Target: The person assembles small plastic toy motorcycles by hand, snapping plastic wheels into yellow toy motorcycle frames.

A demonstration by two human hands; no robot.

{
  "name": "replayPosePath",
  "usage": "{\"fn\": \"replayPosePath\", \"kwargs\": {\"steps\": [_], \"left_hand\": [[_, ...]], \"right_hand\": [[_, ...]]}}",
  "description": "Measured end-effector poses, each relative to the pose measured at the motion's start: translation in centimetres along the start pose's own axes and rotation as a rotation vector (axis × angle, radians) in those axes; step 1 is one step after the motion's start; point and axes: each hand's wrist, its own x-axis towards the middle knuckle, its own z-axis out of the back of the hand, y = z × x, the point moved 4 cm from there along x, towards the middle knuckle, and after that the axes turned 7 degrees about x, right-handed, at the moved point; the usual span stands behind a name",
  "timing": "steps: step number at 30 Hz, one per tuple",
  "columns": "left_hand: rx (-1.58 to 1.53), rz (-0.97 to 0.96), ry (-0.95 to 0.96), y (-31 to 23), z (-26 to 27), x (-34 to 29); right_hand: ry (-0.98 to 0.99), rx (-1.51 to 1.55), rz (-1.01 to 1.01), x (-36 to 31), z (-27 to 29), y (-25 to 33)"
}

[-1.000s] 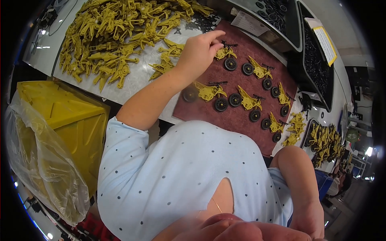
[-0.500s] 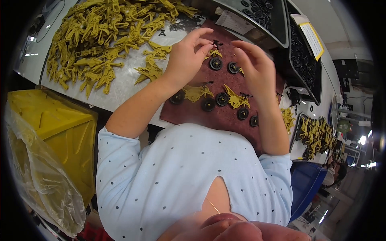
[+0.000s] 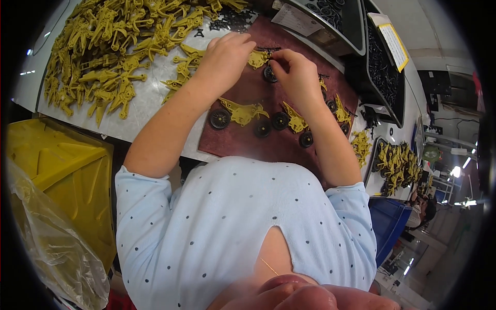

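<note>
Over the far part of a dark red mat (image 3: 227,147), my left hand (image 3: 226,59) closes on the rear of a yellow toy motorcycle (image 3: 257,59). Its rear end is hidden behind that hand. My right hand (image 3: 297,75) pinches at its front end, beside a black handlebar piece (image 3: 268,49) and a black wheel (image 3: 269,74). Nearer to me on the mat lies another toy motorcycle (image 3: 243,112) with two black wheels. To its right are a further yellow motorcycle (image 3: 295,120), partly behind my right forearm, and one more (image 3: 341,111).
A large heap of yellow toy parts (image 3: 103,51) covers the table's left. Small black parts (image 3: 232,20) lie beyond it. Grey bins (image 3: 356,44) of black wheels and parts stand at the back right. A tray of yellow pieces (image 3: 395,168) sits far right; a yellow crate (image 3: 62,170) is at left.
My hands have come closer together around the far motorcycle, the right one moving left onto its front end. More of its yellow body shows between them. The whole view has shifted slightly.
</note>
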Motion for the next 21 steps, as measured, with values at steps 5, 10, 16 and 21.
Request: {"fn": "replayPosePath", "kwargs": {"steps": [5,10,16,21], "left_hand": [[0.124,-0.05,0.049,-0.4,-1.6,-0.5],[0.082,-0.062,0.176,-0.5,-2.0,0.1],[0.252,-0.259,-0.077,-0.5,-2.3,0.1],[0.269,-0.204,0.138,-0.5,-2.7,0.5]], "right_hand": [[0.052,-0.1,0.132,-0.5,-1.7,0.4],[0.048,-0.15,0.164,-0.9,-2.7,0.3],[0.038,-0.208,0.159,-0.9,-3.2,0.2],[0.077,-0.215,0.15,-1.1,-3.6,0.4]]}}
